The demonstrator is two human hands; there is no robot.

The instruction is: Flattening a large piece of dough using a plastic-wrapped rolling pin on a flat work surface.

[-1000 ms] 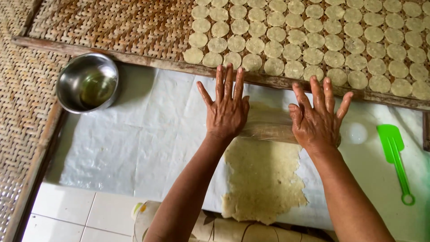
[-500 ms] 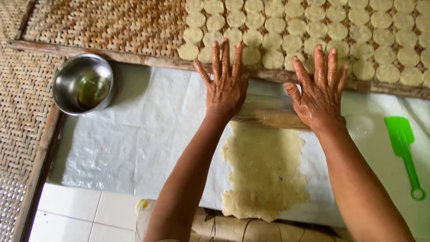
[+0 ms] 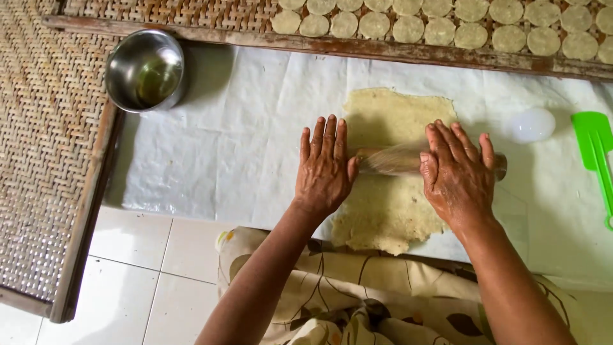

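Note:
A flat sheet of pale dough [image 3: 393, 115] lies on a white plastic sheet [image 3: 230, 134]. Across its middle lies a rolling pin [image 3: 393, 160], blurred by motion. My left hand [image 3: 325, 166] presses flat on the pin's left end, fingers stretched out. My right hand [image 3: 456, 176] presses flat on its right end, which pokes out past the palm. Both palms rest on top of the pin rather than wrapping around it.
A steel bowl [image 3: 145, 69] stands at the sheet's upper left. A woven bamboo tray [image 3: 191, 13] at the back carries several round dough discs [image 3: 440, 29]. A green plastic spatula [image 3: 597, 153] and a white round object [image 3: 530, 124] lie to the right. Another woven tray [image 3: 45, 147] lies left.
Both hands and the pin have rolled back toward me, from the dough's far edge to its middle. The far half of the sheet is uncovered now.

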